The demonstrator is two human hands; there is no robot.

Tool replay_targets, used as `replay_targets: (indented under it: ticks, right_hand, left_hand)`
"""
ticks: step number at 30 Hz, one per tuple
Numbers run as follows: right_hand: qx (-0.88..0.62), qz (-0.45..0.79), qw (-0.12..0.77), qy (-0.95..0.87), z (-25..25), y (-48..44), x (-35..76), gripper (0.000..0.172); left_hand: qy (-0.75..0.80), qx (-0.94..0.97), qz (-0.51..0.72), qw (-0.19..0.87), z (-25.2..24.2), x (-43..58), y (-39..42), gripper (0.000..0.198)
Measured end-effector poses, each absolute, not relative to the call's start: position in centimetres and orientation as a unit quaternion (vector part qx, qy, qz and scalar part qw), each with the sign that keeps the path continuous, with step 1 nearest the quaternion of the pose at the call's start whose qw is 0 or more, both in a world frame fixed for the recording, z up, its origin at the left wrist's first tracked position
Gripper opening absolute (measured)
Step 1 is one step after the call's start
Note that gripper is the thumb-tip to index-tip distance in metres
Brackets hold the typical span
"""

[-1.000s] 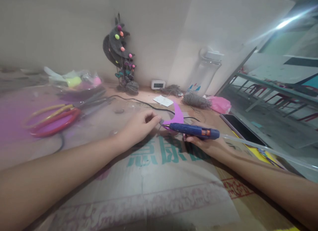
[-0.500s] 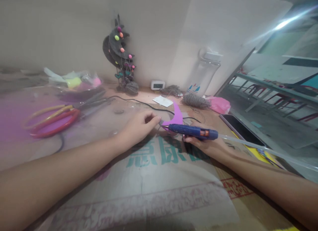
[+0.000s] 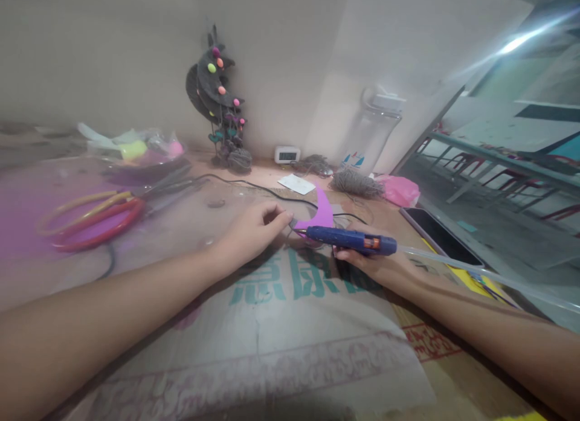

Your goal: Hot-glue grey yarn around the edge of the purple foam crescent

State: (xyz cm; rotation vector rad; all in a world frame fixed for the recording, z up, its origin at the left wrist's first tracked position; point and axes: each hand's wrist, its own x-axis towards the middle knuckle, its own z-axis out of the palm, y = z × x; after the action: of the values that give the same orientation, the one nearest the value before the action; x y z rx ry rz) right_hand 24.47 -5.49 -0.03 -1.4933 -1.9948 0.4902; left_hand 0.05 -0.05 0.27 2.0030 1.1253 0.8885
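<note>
My left hand [image 3: 260, 229] pinches the lower left tip of a purple crescent cutout [image 3: 323, 212], where a bit of grey yarn [image 3: 293, 223] shows at the fingertips. Wrapped around the handle of a blue hot glue gun [image 3: 348, 239] is my right hand [image 3: 371, 263]. The gun's metal nozzle points left and meets or nearly meets the crescent's tip beside my left thumb. A clear glue stick [image 3: 435, 260] sticks out of the gun's back end. The gun's handle and most of my right fingers are hidden.
Scissors [image 3: 97, 224] with red and yellow handles lie at left, near a plastic bag of pompoms [image 3: 136, 148]. At the back are a grey moon hanging [image 3: 215, 89], a small clock [image 3: 287, 155], grey yarn [image 3: 356, 183] and a bottle [image 3: 374, 131]. A phone [image 3: 441, 237] lies at right.
Almost nothing differs. Both hands, the purple crescent and the glue gun keep their places; the view has shifted very slightly.
</note>
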Motion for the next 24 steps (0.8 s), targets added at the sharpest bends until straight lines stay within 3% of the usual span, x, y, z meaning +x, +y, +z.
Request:
replay_targets:
  ticks: [24]
  right_hand:
    - [-0.579,0.176,0.294,-0.740,0.14,-5.60,24.39,0.025]
  left_hand:
    - [0.417,0.776,0.340,0.330,0.12,-0.04,0.09,0.030]
